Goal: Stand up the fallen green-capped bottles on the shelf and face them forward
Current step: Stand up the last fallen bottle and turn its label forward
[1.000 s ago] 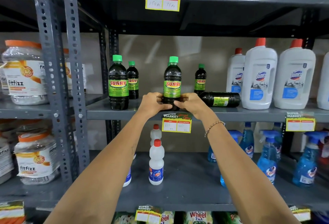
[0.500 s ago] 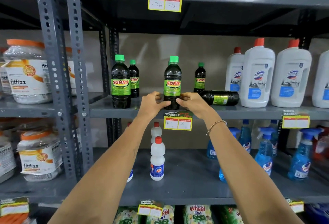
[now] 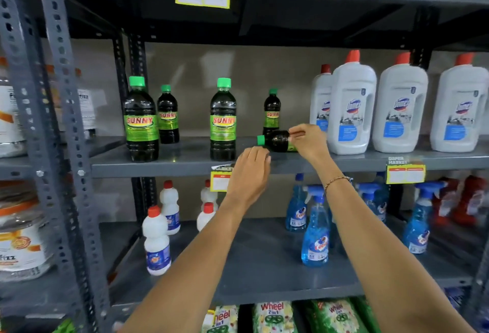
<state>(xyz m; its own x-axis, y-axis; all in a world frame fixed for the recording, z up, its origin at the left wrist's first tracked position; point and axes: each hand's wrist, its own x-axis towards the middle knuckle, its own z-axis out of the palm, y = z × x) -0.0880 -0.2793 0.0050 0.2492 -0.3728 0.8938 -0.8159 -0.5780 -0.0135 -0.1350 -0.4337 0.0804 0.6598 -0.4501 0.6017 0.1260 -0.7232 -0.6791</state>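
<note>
On the middle grey shelf (image 3: 172, 166) stand dark green-capped "SUNNY" bottles: one at the front left (image 3: 141, 121), a smaller-looking one behind it (image 3: 167, 115), one in the middle (image 3: 223, 121) with its label forward, and one at the back (image 3: 271, 113). A fallen bottle (image 3: 276, 140) lies on its side with its green cap pointing left. My right hand (image 3: 308, 142) grips the fallen bottle's body. My left hand (image 3: 250, 171) hovers just below and left of the cap, fingers loosely apart, holding nothing.
White red-capped jugs (image 3: 352, 110) stand close to the right of the fallen bottle. Blue spray bottles (image 3: 315, 229) and small white bottles (image 3: 156, 242) fill the lower shelf. Price tags (image 3: 221, 180) hang on the shelf edge. A grey upright post (image 3: 63, 121) stands at left.
Both hands let go of the middle upright bottle. My right hand moved right onto the fallen bottle, which now shows its green cap pointing left. My left hand moved right after it.
</note>
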